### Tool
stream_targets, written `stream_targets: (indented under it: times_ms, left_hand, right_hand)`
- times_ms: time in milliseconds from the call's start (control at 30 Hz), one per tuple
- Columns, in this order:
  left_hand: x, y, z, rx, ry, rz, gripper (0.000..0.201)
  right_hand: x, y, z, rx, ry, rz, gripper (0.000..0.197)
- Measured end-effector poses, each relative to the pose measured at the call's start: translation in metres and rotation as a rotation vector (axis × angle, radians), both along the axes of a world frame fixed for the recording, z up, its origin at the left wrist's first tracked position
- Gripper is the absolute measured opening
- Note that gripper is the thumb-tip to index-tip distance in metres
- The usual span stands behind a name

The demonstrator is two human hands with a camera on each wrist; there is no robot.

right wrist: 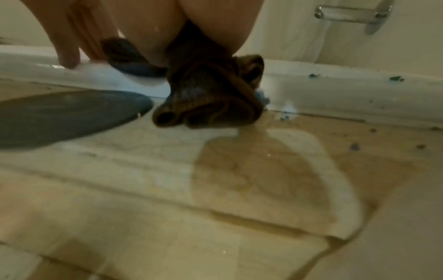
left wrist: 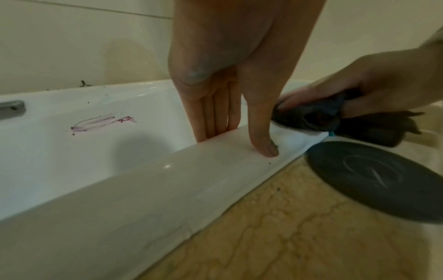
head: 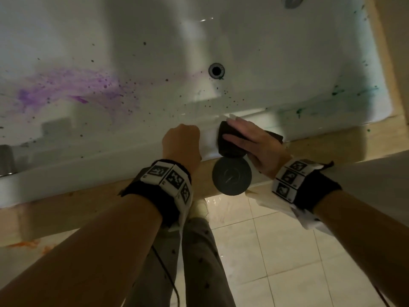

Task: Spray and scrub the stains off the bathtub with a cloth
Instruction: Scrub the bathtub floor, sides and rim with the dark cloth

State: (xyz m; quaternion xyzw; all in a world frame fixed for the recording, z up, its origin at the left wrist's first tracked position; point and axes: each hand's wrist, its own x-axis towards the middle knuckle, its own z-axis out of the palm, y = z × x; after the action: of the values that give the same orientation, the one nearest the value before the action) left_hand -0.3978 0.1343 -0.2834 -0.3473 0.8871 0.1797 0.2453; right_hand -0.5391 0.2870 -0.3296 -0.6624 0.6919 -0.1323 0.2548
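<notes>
Right hand (head: 252,144) is flat on the dark brown crumpled cloth (head: 230,140), fingers stretched across it and thumb tucked along its near side, pressing it onto the near rim of the white glossy bathtub (head: 137,149). From the right wrist view the cloth bunches out from under the palm and hangs over the rim's outer edge toward the beige marble ledge (right wrist: 239,170).

Left hand (head: 182,141) sits just beside the cloth on that same rim: fingers (left wrist: 210,113) straight, hooked over the inner edge, thumb planted on top, holding nothing.

A dark grey round rubber disc (head: 231,176) lies on the ledge, just outside the rim and right below the cloth.

Inside the tub, a purple smeared stain (head: 66,89) spreads well away from the cloth, dark specks scatter toward the round metal drain (head: 216,70), and green splatter (head: 336,91) marks the rim beyond the right hand.
</notes>
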Motion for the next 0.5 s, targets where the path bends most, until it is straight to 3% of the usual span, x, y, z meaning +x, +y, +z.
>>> stream_targets:
  times_ms: [133, 267, 333, 433, 500]
  left_hand:
    - [-0.005, 0.003, 0.003, -0.024, -0.032, -0.021, 0.035]
    - [-0.008, 0.006, 0.006, -0.062, -0.06, -0.058, 0.031]
    - [-0.01, 0.006, 0.006, -0.066, -0.048, -0.068, 0.028]
    - [-0.018, 0.009, 0.002, -0.026, 0.013, -0.073, 0.028]
    - [-0.025, 0.014, -0.002, 0.013, 0.051, -0.076, 0.032]
  right_hand:
    - [-0.009, -0.021, 0.001, -0.041, 0.065, -0.162, 0.048]
    - [-0.039, -0.055, 0.018, 0.031, -0.101, -0.495, 0.052]
    - [-0.051, -0.052, 0.032, -0.107, -0.16, -0.685, 0.058]
    - [-0.069, -0.016, 0.049, -0.243, -0.008, -0.93, 0.057]
    - [-0.076, 0.014, 0.046, -0.178, 0.067, -1.105, 0.058]
